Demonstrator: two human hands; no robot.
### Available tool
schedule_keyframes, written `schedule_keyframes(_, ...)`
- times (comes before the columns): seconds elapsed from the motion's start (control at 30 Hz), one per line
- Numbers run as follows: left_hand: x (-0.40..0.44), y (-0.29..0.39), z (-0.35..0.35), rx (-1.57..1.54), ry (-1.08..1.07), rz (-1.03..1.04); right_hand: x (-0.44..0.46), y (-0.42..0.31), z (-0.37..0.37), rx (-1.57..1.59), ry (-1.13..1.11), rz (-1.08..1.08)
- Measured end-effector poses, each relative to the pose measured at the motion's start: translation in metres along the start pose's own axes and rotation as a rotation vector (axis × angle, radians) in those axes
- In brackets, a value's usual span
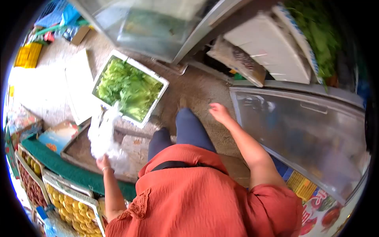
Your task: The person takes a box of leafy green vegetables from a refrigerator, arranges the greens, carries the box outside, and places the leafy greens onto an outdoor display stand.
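My left hand [103, 162] is closed on a thin white plastic bag [103, 134], which hangs loose and crumpled and reaches over the near corner of a white foam box. Leafy green lettuce [128, 87] fills that box [160, 96], which sits on the floor ahead of my legs. My right hand [220, 113] is held out over the floor at my right side, holding nothing, its fingers loosely bent and apart. Nearest to it is the edge of a glass door [296, 122], with a visible gap between them.
Another glass door [146, 27] stands at the top. On the right, shelves hold a white foam box [268, 43] and leafy greens [316, 35]. A white foam lid [79, 85] lies left of the lettuce. Yellow fruit [73, 207] fills a crate at lower left, beside a green-covered ledge [59, 166].
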State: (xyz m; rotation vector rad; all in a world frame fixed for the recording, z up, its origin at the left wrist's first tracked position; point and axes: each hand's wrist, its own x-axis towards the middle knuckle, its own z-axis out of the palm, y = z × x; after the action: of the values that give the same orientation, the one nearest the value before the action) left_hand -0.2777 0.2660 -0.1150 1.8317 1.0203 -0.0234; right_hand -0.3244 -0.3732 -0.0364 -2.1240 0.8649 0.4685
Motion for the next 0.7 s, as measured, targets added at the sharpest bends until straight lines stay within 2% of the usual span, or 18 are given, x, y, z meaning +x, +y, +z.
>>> schedule_keyframes(0.03,0.044,-0.039,-0.027,0.444,0.14,0.113,-0.017,0.011,-0.04,-0.065,0.091,0.014)
schedule_keyframes(0.07,0.037,-0.016,-0.036,0.501,0.034,-0.004,-0.03,0.021,-0.082,-0.132,0.187,0.032)
schedule_keyframes(0.1,0.023,0.003,-0.038,0.557,0.045,0.018,-0.04,0.037,-0.126,-0.101,0.36,-0.004)
schedule_keyframes(0.13,0.015,0.012,-0.04,0.406,-0.019,-0.021,-0.054,0.051,-0.166,-0.074,0.536,-0.037)
schedule_keyframes(0.17,-0.004,0.034,-0.027,0.413,0.029,-0.079,-0.075,0.051,-0.21,-0.093,0.728,-0.077)
schedule_keyframes(0.2,0.005,0.046,-0.015,0.662,-0.017,-0.311,-0.106,0.034,-0.267,-0.155,0.953,-0.134)
schedule_keyframes(0.23,-0.005,0.042,-0.001,0.65,0.054,-0.222,-0.143,0.013,-0.323,-0.232,1.176,-0.189)
schedule_keyframes(0.27,-0.041,0.066,0.007,0.64,0.14,-0.139,-0.186,-0.011,-0.379,-0.322,1.397,-0.238)
schedule_keyframes(0.33,-0.05,0.073,0.028,0.672,0.075,-0.092,-0.279,-0.063,-0.469,-0.505,1.807,-0.304)
schedule_keyframes(0.4,-0.06,0.07,0.05,0.701,0.033,-0.062,-0.354,-0.094,-0.54,-0.685,2.1,-0.279)
schedule_keyframes(0.43,-0.062,0.064,0.063,0.747,0.082,0.012,-0.397,-0.1,-0.579,-0.836,2.2,-0.155)
schedule_keyframes(0.5,-0.072,0.066,0.081,0.776,0.152,0.072,-0.463,-0.096,-0.652,-1.08,2.254,0.242)
schedule_keyframes(0.53,-0.078,0.073,0.09,0.796,0.087,0.074,-0.484,-0.085,-0.685,-1.147,2.192,0.392)
schedule_keyframes(0.57,-0.084,0.08,0.102,0.815,0.019,0.078,-0.496,-0.072,-0.71,-1.13,2.204,0.375)
schedule_keyframes(0.63,-0.093,0.088,0.121,0.849,-0.119,0.09,-0.516,-0.036,-0.763,-1.461,1.512,0.622)
schedule_keyframes(0.67,-0.096,0.083,0.127,0.832,-0.11,0.082,-0.515,-0.027,-0.77,-1.455,1.528,0.603)
schedule_keyframes(0.7,-0.1,0.079,0.134,0.807,-0.125,0.093,-0.511,-0.016,-0.773,-1.298,1.713,0.619)
